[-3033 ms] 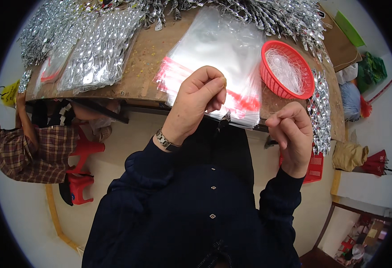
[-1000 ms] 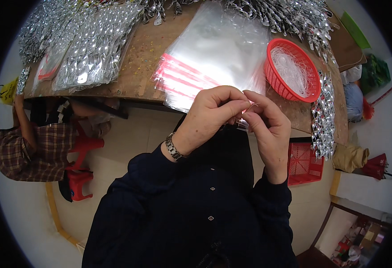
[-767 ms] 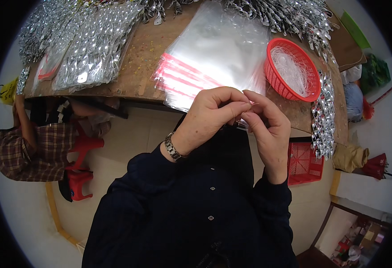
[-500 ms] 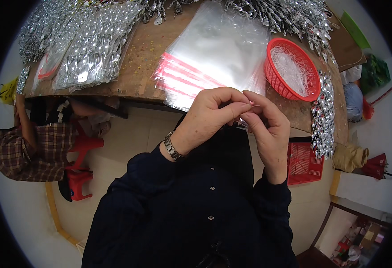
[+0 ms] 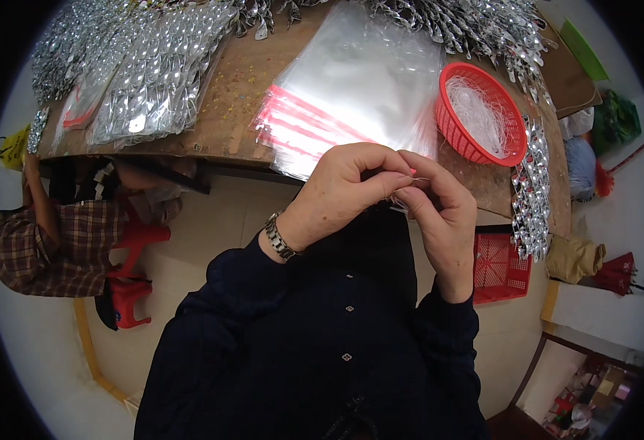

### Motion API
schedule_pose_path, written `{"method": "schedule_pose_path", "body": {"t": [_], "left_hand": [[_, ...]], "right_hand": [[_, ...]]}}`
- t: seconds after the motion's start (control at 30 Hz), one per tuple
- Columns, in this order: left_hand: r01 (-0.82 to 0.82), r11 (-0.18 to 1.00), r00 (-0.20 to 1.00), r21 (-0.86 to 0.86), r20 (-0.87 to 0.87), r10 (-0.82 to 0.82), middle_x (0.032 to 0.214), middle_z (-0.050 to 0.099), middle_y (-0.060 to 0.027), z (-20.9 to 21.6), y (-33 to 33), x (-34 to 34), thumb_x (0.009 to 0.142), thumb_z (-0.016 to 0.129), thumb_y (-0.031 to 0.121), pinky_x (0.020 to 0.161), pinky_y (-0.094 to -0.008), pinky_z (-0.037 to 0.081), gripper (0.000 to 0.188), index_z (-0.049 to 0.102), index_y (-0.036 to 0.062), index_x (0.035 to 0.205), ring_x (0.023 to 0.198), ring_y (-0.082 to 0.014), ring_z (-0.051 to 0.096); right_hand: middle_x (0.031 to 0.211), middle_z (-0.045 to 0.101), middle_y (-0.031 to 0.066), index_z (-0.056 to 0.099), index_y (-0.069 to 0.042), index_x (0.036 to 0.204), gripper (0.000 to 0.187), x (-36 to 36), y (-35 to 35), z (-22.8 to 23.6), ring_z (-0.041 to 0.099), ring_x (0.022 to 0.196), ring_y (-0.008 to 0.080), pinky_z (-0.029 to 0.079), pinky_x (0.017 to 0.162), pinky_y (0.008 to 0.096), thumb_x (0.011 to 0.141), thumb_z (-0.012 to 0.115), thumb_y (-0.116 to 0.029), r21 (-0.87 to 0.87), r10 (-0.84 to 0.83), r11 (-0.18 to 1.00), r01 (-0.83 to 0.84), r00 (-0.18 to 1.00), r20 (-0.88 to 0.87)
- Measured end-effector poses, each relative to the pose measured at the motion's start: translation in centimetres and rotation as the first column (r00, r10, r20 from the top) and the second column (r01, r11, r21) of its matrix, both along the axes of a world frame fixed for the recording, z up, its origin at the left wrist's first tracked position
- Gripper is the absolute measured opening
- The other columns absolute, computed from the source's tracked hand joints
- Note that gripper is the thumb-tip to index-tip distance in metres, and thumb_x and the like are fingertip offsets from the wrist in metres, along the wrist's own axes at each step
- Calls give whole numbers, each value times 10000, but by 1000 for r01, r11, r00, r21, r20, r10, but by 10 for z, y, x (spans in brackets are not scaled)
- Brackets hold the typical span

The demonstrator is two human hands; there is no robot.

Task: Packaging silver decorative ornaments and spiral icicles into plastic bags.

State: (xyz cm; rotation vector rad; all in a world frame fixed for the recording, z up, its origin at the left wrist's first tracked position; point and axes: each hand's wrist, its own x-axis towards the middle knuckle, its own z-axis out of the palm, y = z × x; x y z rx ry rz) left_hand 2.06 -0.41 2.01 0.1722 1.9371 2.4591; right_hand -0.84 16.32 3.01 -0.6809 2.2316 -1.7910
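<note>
My left hand (image 5: 344, 192) and my right hand (image 5: 443, 213) meet at the table's near edge, fingertips almost touching. Both are closed in a pinch on a thin pale thread (image 5: 420, 179), a short length of which shows between the fingers. Below the fingertips hangs a small whitish, shiny bit (image 5: 398, 204), mostly hidden by the hands; its kind cannot be made out. Just beyond lies a fanned stack of transparent plastic bags (image 5: 366, 73) with red-pink strips along one edge. To the right, a red plastic basket (image 5: 513, 152) holds a tangle of white threads (image 5: 476, 110).
Bagged silver twisted strips (image 5: 153, 81) cover the table's left part. More silver strips (image 5: 476, 26) lie at the back right, and a bunch (image 5: 531, 194) hangs over the right edge. Underneath is a red crate (image 5: 499, 275). A person in a plaid shirt (image 5: 72, 242) sits at left.
The fingertips have shifted very slightly around the thread, and a little more of it shows between them. Otherwise both hands stay in place.
</note>
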Motion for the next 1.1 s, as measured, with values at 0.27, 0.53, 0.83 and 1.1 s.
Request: {"method": "schedule_pose_path", "body": {"t": [0.27, 0.53, 0.83, 1.1], "left_hand": [[23, 1000, 1000, 0, 9, -23, 790, 606, 13, 0, -2, 0, 893, 616, 69, 625, -186, 419, 101, 658, -6, 945, 709, -41, 529], [5, 991, 990, 134, 137, -23, 706, 580, 30, -1, 0, 0, 874, 639, 134, 538, -170, 397, 127, 669, 15, 908, 612, -25, 513], [-7, 987, 990, 161, 142, -16, 704, 580, 33, -3, 0, 0, 878, 651, 156, 527, -166, 389, 150, 670, 16, 929, 601, -20, 501], [10, 988, 995, 154, 101, -26, 767, 627, 16, -3, -1, 2, 884, 632, 127, 562, -174, 408, 133, 666, 9, 937, 640, -22, 513]], "right_hand": [[941, 647, 43, 569, 13, 1233, 354, 0, -1, 1, 604, 825, 75, 474, 719, 188, 879, 599, 12, 30, 10, 1000, -9, 999, -33], [882, 635, 11, 580, 1, 1199, 325, 3, -2, 7, 569, 778, 47, 423, 633, 169, 874, 607, 5, -28, -5, 1000, 5, 999, 33], [883, 645, 21, 608, 9, 1112, 223, 3, -2, 7, 517, 698, 43, 407, 601, 184, 893, 594, -28, -79, -53, 995, 55, 998, 26], [836, 656, 38, 626, 28, 1023, 154, 2, -2, 10, 535, 644, 55, 424, 571, 191, 882, 597, -27, -90, -70, 993, 73, 997, 40]]}}
